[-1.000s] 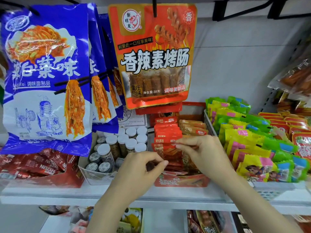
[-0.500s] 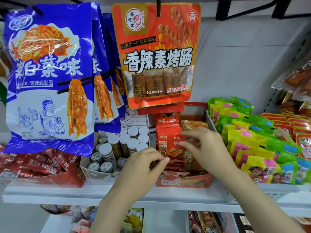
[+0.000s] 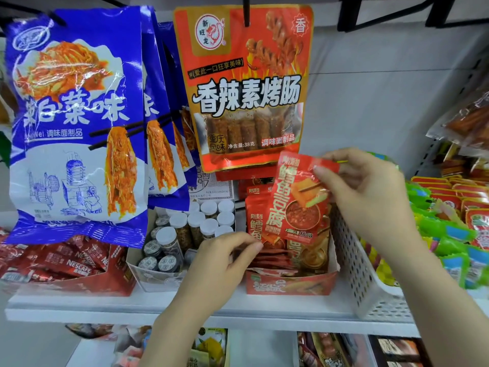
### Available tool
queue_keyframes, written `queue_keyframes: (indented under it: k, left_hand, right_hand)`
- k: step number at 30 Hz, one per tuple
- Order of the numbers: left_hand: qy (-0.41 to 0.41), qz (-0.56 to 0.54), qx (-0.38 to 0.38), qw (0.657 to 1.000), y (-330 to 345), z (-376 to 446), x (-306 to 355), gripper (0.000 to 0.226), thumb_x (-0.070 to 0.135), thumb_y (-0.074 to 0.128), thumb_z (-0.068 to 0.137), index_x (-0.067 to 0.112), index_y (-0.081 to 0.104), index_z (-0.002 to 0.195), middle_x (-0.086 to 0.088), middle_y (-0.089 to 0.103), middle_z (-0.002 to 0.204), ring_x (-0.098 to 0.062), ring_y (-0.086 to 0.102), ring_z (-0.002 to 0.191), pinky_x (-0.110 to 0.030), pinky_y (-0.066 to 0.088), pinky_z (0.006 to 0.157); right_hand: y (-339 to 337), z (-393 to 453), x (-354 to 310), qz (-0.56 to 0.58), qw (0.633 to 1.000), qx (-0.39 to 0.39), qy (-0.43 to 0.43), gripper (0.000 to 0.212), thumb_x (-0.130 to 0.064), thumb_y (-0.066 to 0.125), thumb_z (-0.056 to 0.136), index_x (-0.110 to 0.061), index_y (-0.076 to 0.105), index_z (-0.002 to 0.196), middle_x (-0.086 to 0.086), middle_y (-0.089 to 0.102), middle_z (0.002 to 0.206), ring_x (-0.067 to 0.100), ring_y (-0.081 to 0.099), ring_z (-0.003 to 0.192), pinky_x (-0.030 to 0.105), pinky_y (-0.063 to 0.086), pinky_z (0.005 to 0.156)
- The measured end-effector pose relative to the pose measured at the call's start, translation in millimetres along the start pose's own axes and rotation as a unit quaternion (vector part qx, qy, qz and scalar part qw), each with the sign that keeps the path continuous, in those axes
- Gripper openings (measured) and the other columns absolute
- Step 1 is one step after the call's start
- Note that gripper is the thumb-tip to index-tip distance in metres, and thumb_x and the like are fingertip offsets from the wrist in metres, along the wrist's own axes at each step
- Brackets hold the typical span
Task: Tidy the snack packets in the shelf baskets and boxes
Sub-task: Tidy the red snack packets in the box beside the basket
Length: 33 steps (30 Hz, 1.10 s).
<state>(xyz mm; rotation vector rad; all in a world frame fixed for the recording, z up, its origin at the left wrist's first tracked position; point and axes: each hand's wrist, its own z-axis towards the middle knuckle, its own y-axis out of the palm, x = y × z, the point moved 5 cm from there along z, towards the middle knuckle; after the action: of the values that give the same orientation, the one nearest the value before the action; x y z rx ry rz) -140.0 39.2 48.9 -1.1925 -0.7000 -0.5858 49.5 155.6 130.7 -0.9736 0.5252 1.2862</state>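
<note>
Reaching over the white shelf edge [image 3: 185, 311], a person's left hand [image 3: 219, 263] rests at the near left corner of a red cardboard display box [image 3: 291, 286], its fingers curled with the tips on the front packets [image 3: 270, 256] stacked inside; whether they pinch one cannot be told. Just above and to the right, the right hand [image 3: 370, 192] holds a single red snack packet [image 3: 299, 200] lifted clear of the box, thumb and fingertips pinching its top right corner so the packet hangs upright and slightly tilted, its lower edge in front of the packets standing in the box. Large yellow characters run down the packet's face beside a picture of a bowl of red sauce. Left of the box, a white carton [image 3: 156, 274] holds small jars with pale lids [image 3: 195, 221]. Further left, red sachets printed "NESCAFE" [image 3: 76, 263] lie heaped in a red tray. To the right, a white perforated basket [image 3: 362, 282] carries green, yellow and pink packets [image 3: 444, 229]. Hanging behind, an orange-red bag [image 3: 246, 88] reads "香辣素烤肠", with "38克" and "调味面制品" below. Beside it hang blue bags [image 3: 76, 123] showing noodles and chopsticks, also marked "调味面制品".
</note>
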Motion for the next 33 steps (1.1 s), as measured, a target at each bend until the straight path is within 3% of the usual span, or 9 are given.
queue_keyframes:
  k: [2,5,9,14,20,25,27,31,33]
  left_hand:
    - [-0.024,-0.090,0.006,0.996,-1,0,3,0.016,0.037,0.065,0.087,0.030,0.072,0.099,0.020,0.072,0.094,0.003,0.066,0.091,-0.013,0.049,0.077]
    - [-0.051,-0.252,-0.012,0.966,-1,-1,9,0.036,0.045,0.070,0.073,0.028,0.071,0.105,0.012,0.074,0.102,-0.005,0.069,0.097,-0.014,0.051,0.082]
    - [-0.054,-0.364,-0.029,0.929,2,-2,21,0.031,0.037,0.072,0.071,0.025,0.076,0.099,-0.001,0.076,0.099,-0.014,0.072,0.089,-0.017,0.054,0.075]
    - [-0.054,-0.388,-0.034,0.919,4,-3,24,0.023,0.031,0.071,0.074,0.015,0.076,0.090,-0.009,0.076,0.090,-0.017,0.072,0.080,-0.020,0.055,0.074]
    - [-0.064,-0.388,-0.035,0.919,4,-3,25,0.025,0.035,0.072,0.071,0.018,0.076,0.089,-0.010,0.076,0.089,-0.016,0.072,0.078,-0.020,0.055,0.072]
    - [-0.052,-0.468,-0.047,0.881,4,-6,32,0.007,0.026,0.069,0.081,0.021,0.073,0.080,-0.010,0.075,0.082,-0.017,0.072,0.076,-0.021,0.055,0.072]
    - [-0.036,-0.488,-0.044,0.871,4,-7,35,0.011,0.030,0.070,0.079,0.020,0.073,0.077,-0.005,0.073,0.077,-0.013,0.070,0.074,-0.021,0.055,0.072]
    - [-0.008,-0.519,-0.015,0.855,1,-6,42,0.029,0.045,0.086,0.066,0.020,0.075,0.078,-0.003,0.073,0.081,-0.011,0.068,0.076,-0.022,0.056,0.073]
    - [0.001,-0.507,0.001,0.862,0,-6,41,0.021,0.040,0.085,0.069,0.023,0.076,0.076,-0.002,0.073,0.081,-0.011,0.068,0.076,-0.021,0.055,0.074]
  right_hand:
    - [-8,3,-3,0.049,0.998,0.006,0.028,0.008,-0.022,0.073,0.086,-0.028,0.069,0.088,-0.009,0.075,0.077,0.008,0.072,0.072,0.036,0.060,0.069]
    - [-9,1,-3,0.112,0.991,-0.002,0.078,0.006,-0.016,0.071,0.086,-0.020,0.069,0.090,-0.012,0.075,0.072,0.002,0.070,0.062,0.019,0.056,0.055]
    - [-7,-4,0,0.133,0.982,-0.015,0.131,0.007,-0.014,0.071,0.086,-0.021,0.069,0.086,-0.002,0.076,0.077,0.011,0.072,0.068,0.028,0.060,0.058]
    - [-9,-6,0,0.139,0.978,-0.024,0.155,0.008,-0.013,0.070,0.086,-0.021,0.069,0.085,-0.001,0.076,0.073,0.014,0.071,0.065,0.027,0.060,0.054]
    - [-8,-7,-1,0.164,0.971,-0.028,0.170,0.008,-0.010,0.068,0.087,-0.018,0.068,0.088,0.000,0.075,0.074,0.009,0.071,0.063,0.020,0.055,0.050]
    - [-9,-9,-2,0.189,0.964,-0.028,0.184,0.006,-0.008,0.067,0.088,-0.014,0.068,0.089,-0.002,0.074,0.068,0.005,0.069,0.057,0.016,0.051,0.046]
    - [-6,-10,0,0.194,0.958,-0.043,0.205,0.006,-0.007,0.066,0.088,-0.010,0.068,0.092,0.000,0.073,0.065,0.005,0.068,0.056,0.016,0.051,0.045]
    - [6,-17,7,0.183,0.943,-0.105,0.258,0.017,-0.005,0.067,0.087,-0.006,0.068,0.104,0.018,0.073,0.081,0.012,0.068,0.058,0.022,0.056,0.049]
    - [9,-20,10,0.172,0.936,-0.128,0.280,0.019,-0.007,0.068,0.087,-0.006,0.069,0.106,0.022,0.073,0.088,0.015,0.068,0.059,0.024,0.058,0.051]
